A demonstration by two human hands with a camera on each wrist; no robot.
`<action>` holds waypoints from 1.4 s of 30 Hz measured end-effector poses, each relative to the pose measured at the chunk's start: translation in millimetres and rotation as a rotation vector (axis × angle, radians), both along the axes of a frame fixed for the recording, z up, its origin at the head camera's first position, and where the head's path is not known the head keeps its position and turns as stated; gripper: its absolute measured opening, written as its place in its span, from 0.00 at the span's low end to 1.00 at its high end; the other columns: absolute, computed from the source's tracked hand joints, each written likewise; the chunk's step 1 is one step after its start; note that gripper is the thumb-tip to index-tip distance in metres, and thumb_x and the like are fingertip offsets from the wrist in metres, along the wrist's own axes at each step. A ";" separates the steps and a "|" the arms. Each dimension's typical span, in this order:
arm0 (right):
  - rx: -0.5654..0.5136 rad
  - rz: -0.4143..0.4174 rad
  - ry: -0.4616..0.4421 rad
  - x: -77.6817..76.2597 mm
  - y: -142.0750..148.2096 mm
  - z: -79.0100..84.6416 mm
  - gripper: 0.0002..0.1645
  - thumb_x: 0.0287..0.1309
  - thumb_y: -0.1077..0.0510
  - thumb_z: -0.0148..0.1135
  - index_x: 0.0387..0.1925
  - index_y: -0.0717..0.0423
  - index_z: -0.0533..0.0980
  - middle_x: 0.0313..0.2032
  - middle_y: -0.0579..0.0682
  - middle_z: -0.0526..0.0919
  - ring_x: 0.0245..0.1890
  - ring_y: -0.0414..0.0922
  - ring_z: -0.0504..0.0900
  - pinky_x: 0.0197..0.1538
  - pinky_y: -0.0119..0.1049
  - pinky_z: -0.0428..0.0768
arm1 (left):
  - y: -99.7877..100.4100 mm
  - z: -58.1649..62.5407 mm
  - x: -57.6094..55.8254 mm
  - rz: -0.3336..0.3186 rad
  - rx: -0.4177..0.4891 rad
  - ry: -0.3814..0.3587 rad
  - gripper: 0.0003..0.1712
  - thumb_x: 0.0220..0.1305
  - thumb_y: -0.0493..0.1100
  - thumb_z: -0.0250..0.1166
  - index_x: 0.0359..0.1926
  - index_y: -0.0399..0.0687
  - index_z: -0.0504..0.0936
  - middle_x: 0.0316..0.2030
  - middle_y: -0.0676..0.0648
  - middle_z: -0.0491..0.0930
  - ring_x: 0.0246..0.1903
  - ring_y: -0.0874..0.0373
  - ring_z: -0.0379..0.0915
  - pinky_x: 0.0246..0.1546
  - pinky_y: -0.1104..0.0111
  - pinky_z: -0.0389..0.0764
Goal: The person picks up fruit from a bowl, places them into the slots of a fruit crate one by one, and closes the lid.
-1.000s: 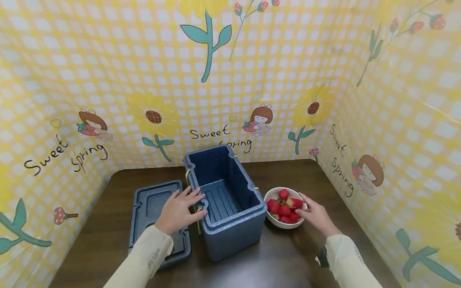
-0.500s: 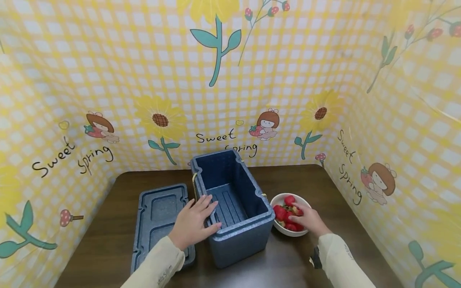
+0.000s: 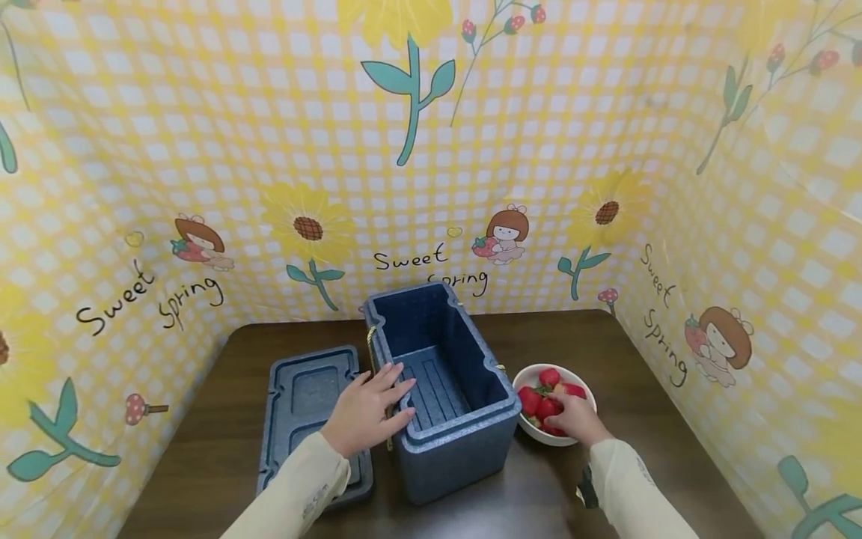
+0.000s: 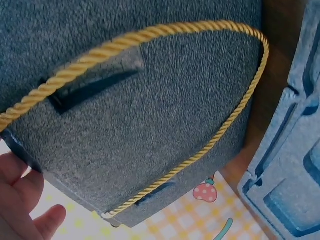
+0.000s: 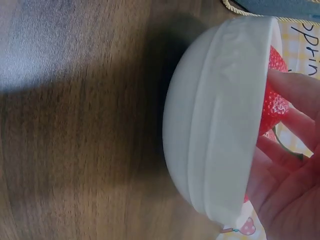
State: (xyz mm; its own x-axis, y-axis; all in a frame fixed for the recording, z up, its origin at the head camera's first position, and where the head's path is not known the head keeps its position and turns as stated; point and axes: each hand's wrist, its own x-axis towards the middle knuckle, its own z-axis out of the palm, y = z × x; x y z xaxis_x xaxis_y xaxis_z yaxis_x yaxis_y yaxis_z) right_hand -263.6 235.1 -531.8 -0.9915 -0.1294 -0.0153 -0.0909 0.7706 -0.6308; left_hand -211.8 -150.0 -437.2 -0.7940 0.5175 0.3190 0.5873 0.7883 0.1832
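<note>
My left hand (image 3: 367, 415) rests on the near left rim of a deep blue-grey foam box (image 3: 454, 468), its fingers extended over the edge. The box stands uncovered, and its grooved floor shows bare. To its right is a white bowl (image 5: 215, 125) holding several red strawberries (image 3: 528, 400). My right hand (image 3: 579, 419) reaches over the bowl's right side. In the right wrist view its thumb and fingers pinch a strawberry (image 5: 274, 107) at the bowl's rim; the fingertips are partly hidden by fruit and bowl.
The box's matching lid (image 3: 316, 393) lies flat on the dark wooden table (image 3: 229, 419), left of the box. A yellow twisted rope handle (image 4: 175, 27) loops along the box's left side. Yellow checked sheeting (image 3: 269, 135) encloses the back and sides of the table.
My right hand has moved from the bowl's right rim in over the strawberries, and its fingers have closed on one. My left hand stays on the box rim. The head view has shifted slightly.
</note>
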 end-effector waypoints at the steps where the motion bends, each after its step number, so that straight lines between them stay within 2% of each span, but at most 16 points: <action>1: 0.012 0.003 0.001 1.0 -0.5 -0.2 0.29 0.42 0.66 0.73 0.49 0.73 0.76 0.41 0.65 0.82 0.43 0.61 0.78 0.48 0.51 0.79 | 0.4 -0.5 -0.3 0.001 -0.007 -0.003 0.28 0.64 0.56 0.58 0.59 0.46 0.79 0.62 0.39 0.71 0.64 0.45 0.64 0.60 0.44 0.65; 5: 0.027 -0.027 -0.013 4.3 -1.2 -2.8 0.30 0.41 0.67 0.74 0.49 0.73 0.76 0.41 0.64 0.82 0.44 0.61 0.78 0.47 0.51 0.80 | 0.5 -1.4 -0.8 -0.014 -0.033 -0.005 0.27 0.64 0.56 0.58 0.58 0.47 0.79 0.61 0.40 0.72 0.63 0.46 0.65 0.61 0.44 0.63; 13: -0.023 -0.118 0.056 1.5 4.7 -4.5 0.25 0.39 0.68 0.73 0.44 0.68 0.79 0.37 0.61 0.83 0.39 0.58 0.80 0.47 0.52 0.80 | 5.9 2.4 -4.4 -0.013 -0.095 0.005 0.28 0.66 0.58 0.55 0.62 0.49 0.76 0.63 0.40 0.70 0.65 0.47 0.62 0.63 0.45 0.61; 18: -0.043 -0.130 0.057 -0.7 8.7 -4.4 0.20 0.41 0.66 0.72 0.40 0.68 0.78 0.34 0.60 0.83 0.36 0.56 0.80 0.46 0.50 0.80 | 7.6 6.8 -7.0 -0.041 -0.139 0.030 0.28 0.67 0.58 0.56 0.62 0.49 0.76 0.62 0.41 0.71 0.64 0.46 0.64 0.61 0.44 0.62; 22: -0.048 -0.142 0.038 -2.1 11.6 4.0 0.22 0.43 0.63 0.71 0.41 0.69 0.77 0.39 0.64 0.83 0.41 0.60 0.81 0.49 0.52 0.79 | 5.2 9.9 -11.5 -0.071 -0.138 0.035 0.29 0.67 0.61 0.53 0.62 0.51 0.76 0.62 0.45 0.72 0.64 0.47 0.64 0.60 0.44 0.63; 28: -0.048 -0.145 -0.009 -5.5 14.4 19.4 0.27 0.48 0.59 0.71 0.49 0.69 0.75 0.42 0.66 0.82 0.44 0.60 0.78 0.47 0.51 0.80 | -1.5 12.4 -15.0 -0.087 -0.140 -0.028 0.30 0.68 0.62 0.51 0.63 0.53 0.75 0.64 0.47 0.70 0.66 0.47 0.60 0.60 0.44 0.64; 35: -0.087 -0.108 0.044 -8.4 10.4 31.4 0.28 0.50 0.59 0.70 0.52 0.67 0.75 0.45 0.65 0.81 0.45 0.59 0.80 0.47 0.51 0.80 | -8.4 13.5 -9.4 -0.072 -0.132 -0.075 0.31 0.68 0.61 0.51 0.64 0.51 0.74 0.64 0.44 0.70 0.66 0.44 0.60 0.59 0.42 0.64; 38: -0.105 -0.090 0.057 -9.4 8.8 37.5 0.26 0.51 0.60 0.70 0.52 0.66 0.75 0.44 0.64 0.82 0.44 0.58 0.81 0.47 0.50 0.80 | -10.0 13.2 -8.8 -0.083 -0.143 -0.035 0.29 0.68 0.61 0.52 0.62 0.51 0.76 0.62 0.45 0.72 0.65 0.44 0.62 0.58 0.42 0.66; 42: -0.110 -0.081 0.090 -11.3 10.7 51.5 0.25 0.52 0.61 0.69 0.51 0.66 0.75 0.43 0.63 0.82 0.41 0.56 0.81 0.46 0.49 0.81 | -8.4 10.3 -11.9 -0.141 -0.176 0.075 0.26 0.68 0.60 0.53 0.59 0.55 0.79 0.59 0.47 0.75 0.62 0.44 0.67 0.55 0.44 0.70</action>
State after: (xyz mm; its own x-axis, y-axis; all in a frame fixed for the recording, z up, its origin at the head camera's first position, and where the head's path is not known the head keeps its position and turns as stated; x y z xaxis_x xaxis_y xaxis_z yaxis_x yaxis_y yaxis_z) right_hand -274.8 245.8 -480.3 -0.9955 -0.0450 0.0838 -0.0911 0.7043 -0.7041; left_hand -223.7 -158.3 -426.9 -0.6875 0.6743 0.2695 0.7005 0.7137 0.0014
